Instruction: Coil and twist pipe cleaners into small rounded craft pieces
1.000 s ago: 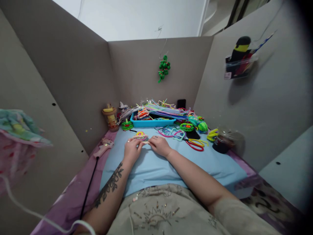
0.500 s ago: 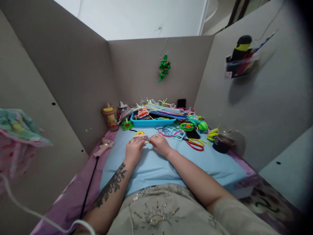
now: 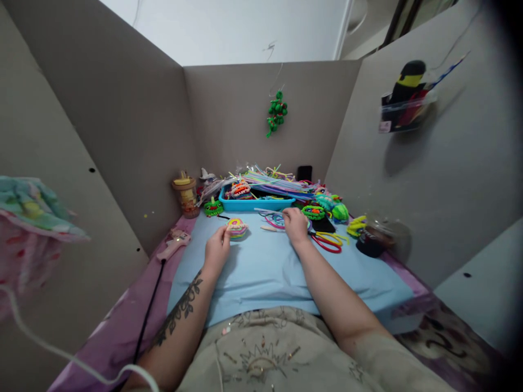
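My left hand (image 3: pixel 217 250) rests on the blue mat (image 3: pixel 261 272) with its fingertips pinched on a small coiled pipe-cleaner piece (image 3: pixel 236 227) in pink, yellow and green. My right hand (image 3: pixel 295 225) lies farther right, palm down, over a tangle of loose pipe cleaners (image 3: pixel 274 219) in pink and teal; its fingers are curled but I cannot make out whether they hold any. A short pale stick (image 3: pixel 268 228) lies on the mat between my hands.
A blue tray (image 3: pixel 255 204) heaped with pipe cleaners stands at the back. A jar (image 3: pixel 186 196) is back left, a glue gun (image 3: pixel 174 242) with cord at left, red and yellow loops (image 3: pixel 329 239) and a dark cup (image 3: pixel 370 242) at right. Grey panels wall three sides.
My right hand left the coiled piece and moved right and back to the loose pipe cleaners. My left hand stayed on the coiled piece. The pale stick now lies alone on the mat.
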